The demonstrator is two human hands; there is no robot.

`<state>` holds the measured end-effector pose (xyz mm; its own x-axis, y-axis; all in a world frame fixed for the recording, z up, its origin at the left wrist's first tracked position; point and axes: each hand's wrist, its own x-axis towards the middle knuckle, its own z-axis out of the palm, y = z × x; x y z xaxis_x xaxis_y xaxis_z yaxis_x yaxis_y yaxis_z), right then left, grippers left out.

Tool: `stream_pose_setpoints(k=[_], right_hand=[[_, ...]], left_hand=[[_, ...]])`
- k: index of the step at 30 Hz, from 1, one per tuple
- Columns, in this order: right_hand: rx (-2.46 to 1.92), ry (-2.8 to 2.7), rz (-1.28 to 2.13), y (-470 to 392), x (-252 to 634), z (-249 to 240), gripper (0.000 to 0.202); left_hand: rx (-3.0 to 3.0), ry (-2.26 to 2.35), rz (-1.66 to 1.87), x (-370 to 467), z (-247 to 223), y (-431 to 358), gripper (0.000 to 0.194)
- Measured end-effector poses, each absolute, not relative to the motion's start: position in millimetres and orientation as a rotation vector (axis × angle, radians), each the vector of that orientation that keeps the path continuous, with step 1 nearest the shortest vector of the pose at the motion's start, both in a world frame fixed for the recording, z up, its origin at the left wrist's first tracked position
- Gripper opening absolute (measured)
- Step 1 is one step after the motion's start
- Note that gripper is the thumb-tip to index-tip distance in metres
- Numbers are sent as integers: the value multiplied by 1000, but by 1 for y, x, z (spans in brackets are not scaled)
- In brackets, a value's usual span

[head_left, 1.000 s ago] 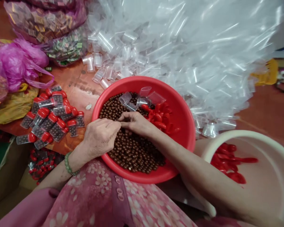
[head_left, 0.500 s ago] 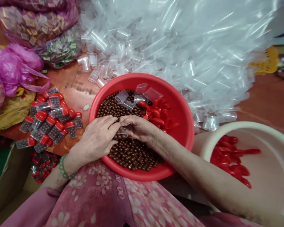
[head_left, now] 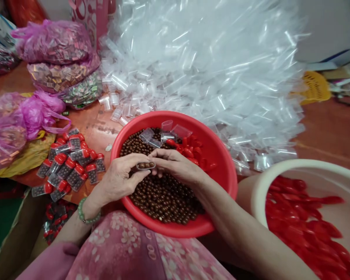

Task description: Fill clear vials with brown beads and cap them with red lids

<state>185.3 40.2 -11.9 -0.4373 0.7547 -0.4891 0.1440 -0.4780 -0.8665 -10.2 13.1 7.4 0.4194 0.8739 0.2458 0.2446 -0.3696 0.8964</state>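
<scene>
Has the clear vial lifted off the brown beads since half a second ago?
Yes. The vial, pinched between left hand and right hand, now sits higher above the beads in the red basin.

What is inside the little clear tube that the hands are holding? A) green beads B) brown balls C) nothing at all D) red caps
B: the small clear tube, held between the left hand and the right hand over the red basin, shows brown balls through its open mouth, like the brown balls heaped below.
</scene>
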Motion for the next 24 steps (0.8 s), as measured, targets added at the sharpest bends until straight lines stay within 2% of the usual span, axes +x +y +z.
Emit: stream_pose_setpoints(k=[4,9,11,15,17,24], right_hand=[[-1400,-1625,1832,40,189,-4,32],[-1433,-1669,1591,44,200,3,30],[-1495,-1647,1376,47,210,2,27],[-1718,-1647,716,59,232,-9,16],[-1795,-1728,526,64,239,-13,13],[-1991,-2192,400,65,237,-12,20]], left_hand=[[1717,972,880,-7,10,11,22],[1585,1004,818,-6,11,12,23],[1548,1036,788,-7,11,12,22],[1444,1029,797,-8,13,8,23],[1430,993,786,-7,13,6,23],[1366,1064,841,-1,0,6,22]])
